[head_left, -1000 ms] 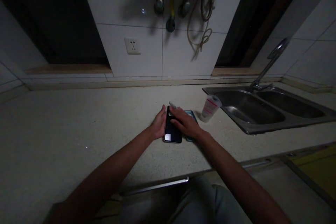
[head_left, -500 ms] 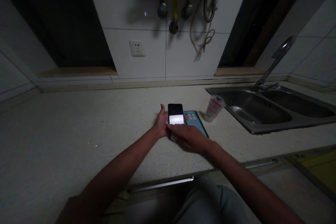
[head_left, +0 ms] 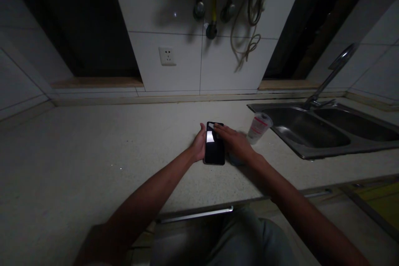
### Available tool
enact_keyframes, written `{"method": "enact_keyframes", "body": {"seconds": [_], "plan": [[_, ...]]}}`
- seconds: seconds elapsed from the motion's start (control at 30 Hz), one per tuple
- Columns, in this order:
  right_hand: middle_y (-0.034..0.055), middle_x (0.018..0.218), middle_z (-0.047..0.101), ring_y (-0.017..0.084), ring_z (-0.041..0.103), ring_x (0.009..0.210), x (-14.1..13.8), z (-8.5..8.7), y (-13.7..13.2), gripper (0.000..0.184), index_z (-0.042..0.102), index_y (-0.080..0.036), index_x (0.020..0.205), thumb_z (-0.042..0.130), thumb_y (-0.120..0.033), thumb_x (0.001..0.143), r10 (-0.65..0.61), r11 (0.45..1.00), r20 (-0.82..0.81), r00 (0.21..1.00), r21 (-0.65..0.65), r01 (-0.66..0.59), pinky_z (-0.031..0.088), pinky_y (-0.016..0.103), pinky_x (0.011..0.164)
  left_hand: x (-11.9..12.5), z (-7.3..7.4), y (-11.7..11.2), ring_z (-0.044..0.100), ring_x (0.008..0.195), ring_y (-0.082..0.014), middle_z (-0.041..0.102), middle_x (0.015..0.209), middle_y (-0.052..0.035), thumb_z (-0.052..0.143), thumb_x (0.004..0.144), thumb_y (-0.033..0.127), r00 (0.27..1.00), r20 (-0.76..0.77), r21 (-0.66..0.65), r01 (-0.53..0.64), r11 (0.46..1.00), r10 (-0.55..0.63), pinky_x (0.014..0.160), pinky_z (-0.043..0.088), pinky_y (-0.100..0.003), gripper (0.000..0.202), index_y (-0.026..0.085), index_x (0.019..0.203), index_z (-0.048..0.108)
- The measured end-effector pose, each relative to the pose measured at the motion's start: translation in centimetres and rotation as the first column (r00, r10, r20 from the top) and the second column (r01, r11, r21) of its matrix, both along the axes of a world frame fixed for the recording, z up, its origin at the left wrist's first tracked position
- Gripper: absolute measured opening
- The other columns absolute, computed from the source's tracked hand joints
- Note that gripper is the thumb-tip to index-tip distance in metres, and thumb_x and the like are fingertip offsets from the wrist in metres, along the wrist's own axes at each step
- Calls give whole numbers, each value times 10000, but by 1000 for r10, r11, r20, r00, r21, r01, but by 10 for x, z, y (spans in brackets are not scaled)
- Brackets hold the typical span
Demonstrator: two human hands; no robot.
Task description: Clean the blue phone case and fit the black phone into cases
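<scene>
"What's the left hand (head_left: 198, 146) doing?"
"Holding the black phone (head_left: 214, 154) by its left side, thumb up. The phone's between the hands."
"And the right hand (head_left: 237, 143)?"
"Its fingers touch a little white thing (head_left: 211, 125) up top. I can't tell if it's pinched."
"Next?"
"A cup (head_left: 259, 127) near the sink (head_left: 304, 153)."

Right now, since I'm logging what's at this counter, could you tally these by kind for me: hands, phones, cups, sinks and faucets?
Hands: 2 (left hand, right hand)
Phone: 1
Cup: 1
Sink: 1
Faucet: 1
Total: 6
</scene>
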State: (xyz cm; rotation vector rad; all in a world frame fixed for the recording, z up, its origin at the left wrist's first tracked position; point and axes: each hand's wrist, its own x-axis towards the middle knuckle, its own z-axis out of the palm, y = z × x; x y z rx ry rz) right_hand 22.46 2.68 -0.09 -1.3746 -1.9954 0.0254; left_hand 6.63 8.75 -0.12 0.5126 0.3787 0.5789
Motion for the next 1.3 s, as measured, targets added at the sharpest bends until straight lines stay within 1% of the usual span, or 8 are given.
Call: {"method": "enact_keyframes", "body": {"seconds": [0.23, 0.33, 0.5, 0.7, 0.8, 0.93, 1.1, 1.3], "plan": [[66, 1458, 554, 269, 556, 1320, -24, -14, -6, 689, 544, -295, 1407, 501, 44, 809, 229, 973, 92, 969, -3, -230, 482, 525, 1086, -3, -1, 1, 719, 917, -300, 749, 953, -177, 262, 877, 793, 996, 3, -79, 93, 993, -93, 869, 527, -413, 858, 97, 1163, 676], [80, 1422, 589, 269, 582, 1292, -23, -18, -14, 656, 543, -297, 1405, 539, 21, 830, 259, 965, 111, 959, 7, -262, 503, 524, 1054, -4, -1, 2, 722, 894, -299, 746, 927, -190, 241, 855, 820, 991, 41, -53, 132, 990, -130, 846, 536, -404, 902, 85, 1122, 691], [69, 1445, 564, 296, 566, 1307, -17, -4, -3, 668, 569, -296, 1390, 545, 45, 816, 136, 990, 100, 986, 26, -139, 495, 533, 1076, 0, -7, 4, 715, 943, -304, 743, 969, -187, 252, 827, 841, 995, -22, -53, 93, 994, -94, 870, 531, -415, 909, 103, 1149, 674], [42, 1470, 535, 322, 541, 1328, -18, 7, 16, 640, 584, -323, 1386, 525, 13, 845, -13, 1000, -55, 998, 15, 14, 456, 557, 1113, 5, -10, 2, 690, 1048, -310, 736, 1059, -178, 323, 851, 792, 997, -70, 12, -20, 1000, 21, 895, 522, -398, 812, 144, 1212, 654], [58, 1451, 559, 300, 564, 1309, -23, 3, 8, 680, 580, -307, 1387, 512, 45, 809, 79, 997, -3, 997, 24, -79, 490, 531, 1086, 4, -10, 0, 708, 995, -293, 743, 1025, -168, 350, 866, 764, 997, -59, 15, -49, 999, 50, 874, 532, -385, 767, 144, 1201, 653], [96, 1404, 604, 278, 599, 1271, -23, -6, -8, 648, 595, -257, 1361, 534, 44, 791, 222, 973, 56, 973, 51, -225, 524, 514, 1047, 1, -5, -5, 724, 891, -291, 746, 910, -179, 312, 839, 806, 995, -84, 7, 55, 998, -54, 830, 547, -392, 847, 103, 1144, 671], [73, 1356, 643, 257, 628, 1237, -14, -16, -21, 568, 619, -269, 1320, 531, -5, 825, 296, 949, 76, 952, 90, -302, 528, 501, 1046, -2, 2, -9, 726, 838, -284, 742, 833, -178, 159, 798, 869, 993, -68, 22, 101, 995, -100, 784, 553, -379, 997, 88, 1102, 699], [66, 1355, 643, 232, 613, 1257, -7, -23, -38, 567, 584, -272, 1358, 517, -27, 851, 321, 940, 145, 936, 70, -334, 517, 466, 1070, -5, -5, -2, 721, 823, -291, 746, 900, -200, 127, 793, 880, 995, -61, 79, 78, 994, -73, 764, 550, -385, 1039, 78, 1128, 697]]}}
